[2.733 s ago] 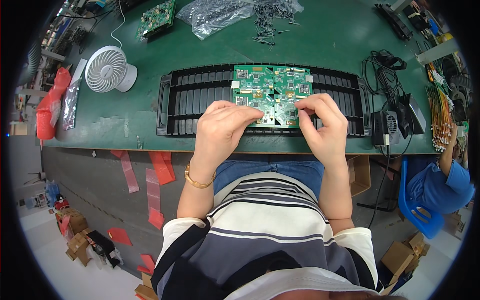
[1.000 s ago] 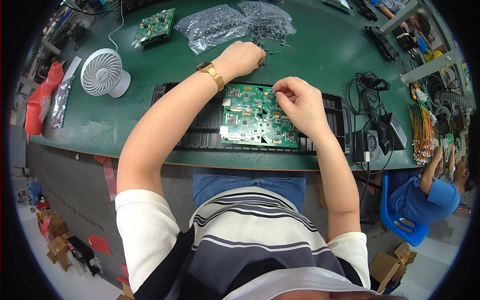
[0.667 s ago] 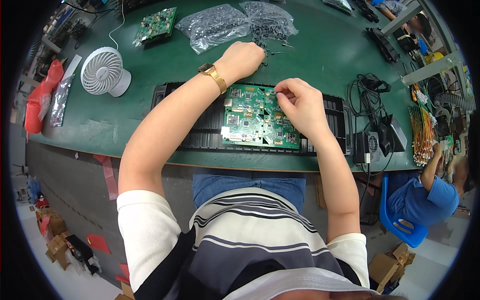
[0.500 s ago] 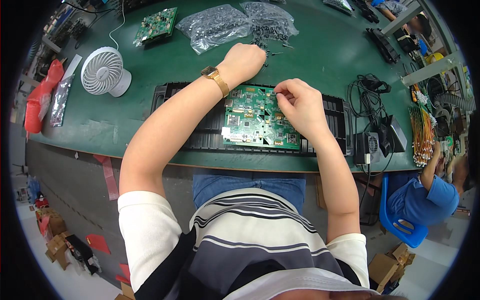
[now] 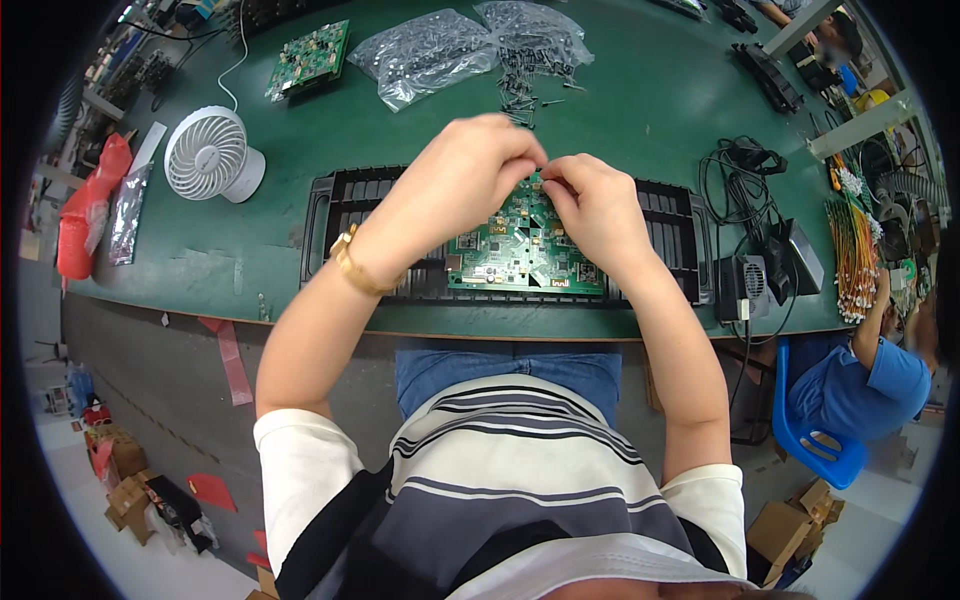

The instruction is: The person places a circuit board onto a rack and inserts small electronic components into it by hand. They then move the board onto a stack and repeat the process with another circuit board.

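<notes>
A green circuit board lies on a black slotted tray in front of me. Over the board's far edge, my left hand is closed, its thumb and fingertips drawn together; whatever they pinch is too small to make out. Close beside it my right hand is closed in a pinch at the same far edge, and its fingertips hide what is between them. Beyond both hands lies a loose pile of small black parts with thin leads, spilling from a clear plastic bag.
Another clear bag of parts and a second green board sit farther back. A white fan stands left. Black cables and a power adapter lie right. A person in blue sits at far right.
My left hand has come back from the pile of black parts to the board's far edge, beside my right hand. The right hand has barely moved.
</notes>
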Demonstrator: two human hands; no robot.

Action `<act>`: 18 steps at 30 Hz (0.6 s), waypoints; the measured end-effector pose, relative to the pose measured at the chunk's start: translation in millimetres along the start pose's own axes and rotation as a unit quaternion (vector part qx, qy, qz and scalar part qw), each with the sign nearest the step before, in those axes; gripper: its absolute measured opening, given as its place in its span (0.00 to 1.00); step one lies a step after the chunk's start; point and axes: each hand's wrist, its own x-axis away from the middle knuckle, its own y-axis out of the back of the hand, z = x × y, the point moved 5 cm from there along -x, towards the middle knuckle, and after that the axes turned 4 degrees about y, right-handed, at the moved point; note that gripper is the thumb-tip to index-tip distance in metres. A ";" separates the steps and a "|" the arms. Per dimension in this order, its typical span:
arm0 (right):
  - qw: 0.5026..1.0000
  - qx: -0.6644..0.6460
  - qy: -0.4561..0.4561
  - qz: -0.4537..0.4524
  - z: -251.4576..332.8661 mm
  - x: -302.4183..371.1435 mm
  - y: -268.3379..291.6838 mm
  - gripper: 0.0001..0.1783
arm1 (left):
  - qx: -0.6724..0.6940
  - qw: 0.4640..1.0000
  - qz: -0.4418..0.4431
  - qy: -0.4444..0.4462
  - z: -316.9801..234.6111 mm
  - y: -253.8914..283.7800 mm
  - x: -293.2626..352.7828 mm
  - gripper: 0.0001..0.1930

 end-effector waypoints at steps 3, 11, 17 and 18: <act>0.999 0.019 0.030 -0.011 2.8 0.2 -1.5 0.06 | 0.021 0.997 0.018 0.070 0.1 -3.9 21.2 0.07; 0.997 0.044 0.052 -0.024 4.8 2.8 -5.2 0.06 | 0.054 0.994 -0.034 0.091 8.8 -11.6 45.6 0.07; 0.994 0.080 0.071 -0.016 8.2 2.9 -7.1 0.06 | 0.069 0.988 -0.059 0.126 11.0 -12.2 52.0 0.07; 0.993 0.088 0.076 -0.015 9.0 2.8 -7.2 0.06 | 0.069 0.987 -0.063 0.131 11.7 -12.1 52.5 0.07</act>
